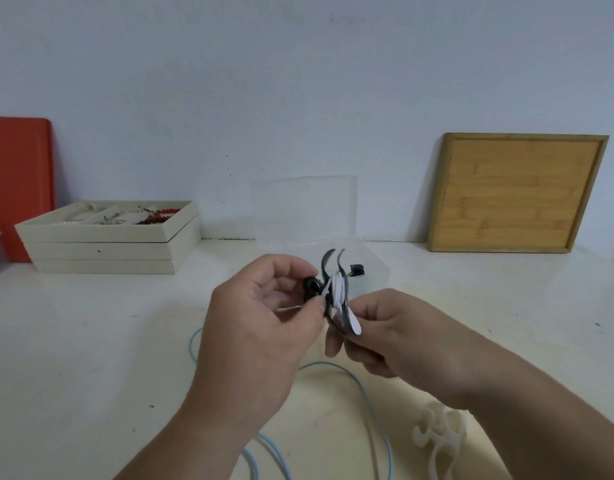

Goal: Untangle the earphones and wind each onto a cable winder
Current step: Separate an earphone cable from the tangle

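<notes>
White tabletop under both hands' tight grip on dark winder, white cable coiled around it.

- dark grey winder with white cable wound on it
- light blue cable on the off-white table
- cream winder
- orange-red board
- tan wooden tray
- beige boxes

Both hands on dark winder
</notes>
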A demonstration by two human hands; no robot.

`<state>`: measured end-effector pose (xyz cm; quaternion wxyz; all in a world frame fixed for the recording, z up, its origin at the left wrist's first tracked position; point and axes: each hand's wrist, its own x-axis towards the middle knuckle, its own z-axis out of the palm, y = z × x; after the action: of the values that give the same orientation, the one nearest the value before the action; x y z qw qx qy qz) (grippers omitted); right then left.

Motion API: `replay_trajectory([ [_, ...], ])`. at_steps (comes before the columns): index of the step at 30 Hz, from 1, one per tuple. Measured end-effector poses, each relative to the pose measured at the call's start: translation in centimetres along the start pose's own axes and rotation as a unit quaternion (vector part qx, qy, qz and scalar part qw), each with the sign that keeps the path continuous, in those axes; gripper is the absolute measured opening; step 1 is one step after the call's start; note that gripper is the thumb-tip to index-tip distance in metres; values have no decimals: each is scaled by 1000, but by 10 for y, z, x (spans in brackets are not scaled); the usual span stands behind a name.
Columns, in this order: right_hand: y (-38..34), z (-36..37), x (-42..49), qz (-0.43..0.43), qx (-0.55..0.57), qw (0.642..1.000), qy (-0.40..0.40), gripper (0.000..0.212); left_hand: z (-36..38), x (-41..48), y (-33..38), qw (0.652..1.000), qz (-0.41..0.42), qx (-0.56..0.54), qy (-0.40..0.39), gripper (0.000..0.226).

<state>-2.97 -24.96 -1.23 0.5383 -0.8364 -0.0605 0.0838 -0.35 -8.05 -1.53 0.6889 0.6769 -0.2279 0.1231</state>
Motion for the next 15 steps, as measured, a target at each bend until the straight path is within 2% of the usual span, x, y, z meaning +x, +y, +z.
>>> replay_trajectory([
  [4, -4, -2, -6, -29, -20, 997, -63, 35, -5, 5, -3, 998, -6, 31, 49, 24],
  [8, -8, -6, -8, -48, -51, 996, -54, 36, -8, 7, -4, 995, 0, 77, 62, 22],
  [12, -12, -15, -13, -56, -65, 995, -42, 35, -8, 7, -6, 994, -1, 105, 44, 24],
  [15, -16, -16, -16, -77, -75, 993, -45, 32, -5, 4, -8, 985, 17, 168, 28, 28],
])
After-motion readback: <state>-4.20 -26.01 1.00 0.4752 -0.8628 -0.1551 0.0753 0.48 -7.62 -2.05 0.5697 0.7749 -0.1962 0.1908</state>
